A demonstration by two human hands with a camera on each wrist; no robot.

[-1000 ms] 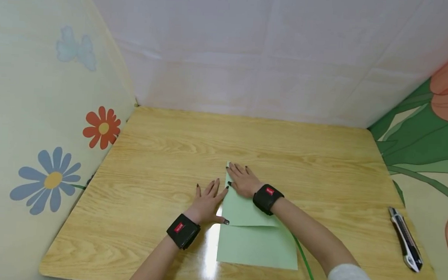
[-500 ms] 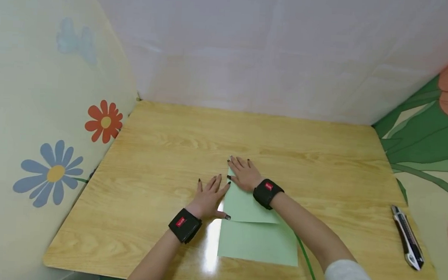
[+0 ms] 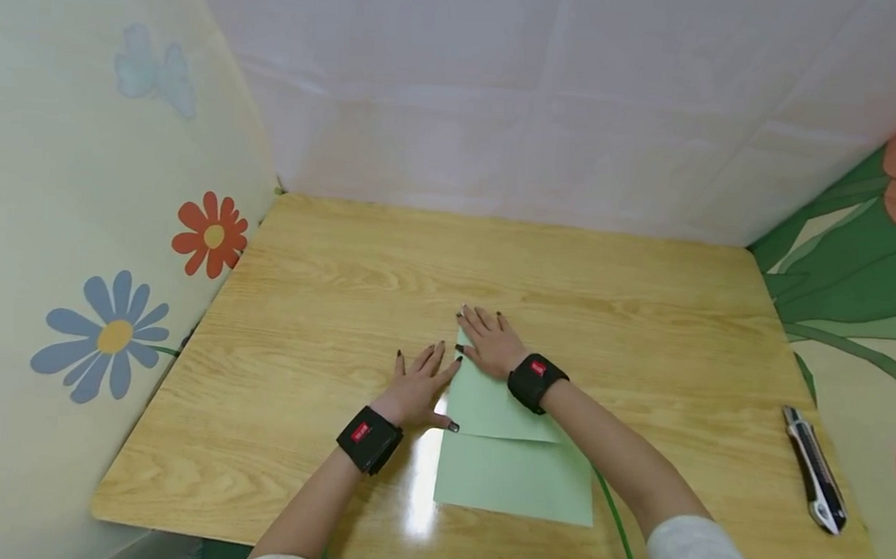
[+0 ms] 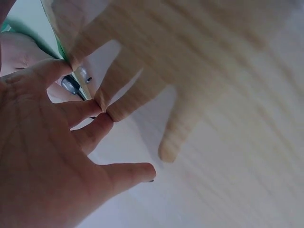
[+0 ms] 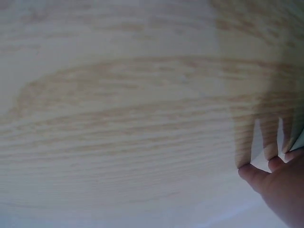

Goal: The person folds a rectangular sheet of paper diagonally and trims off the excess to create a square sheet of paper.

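Observation:
Pale green paper lies on the wooden table in front of the person, with an upper layer whose lower edge crosses it. My right hand rests on the upper part of that layer, fingers straight and pointing to its far left corner. On the left side my left hand is spread out, the index fingertip and thumb tip at the paper's left edge and the other fingers over bare wood. In the left wrist view the left hand has its fingertips down on the glossy surface. Only the right fingertips show in the right wrist view.
A utility knife lies near the right edge of the wooden table. A thin green cord runs from under the right forearm to the front edge. Flower-printed panels stand left and right, a white sheet behind.
The head view has tilted slightly, so table and paper sit a little higher in the frame. Both hands keep nearly the same place on the paper.

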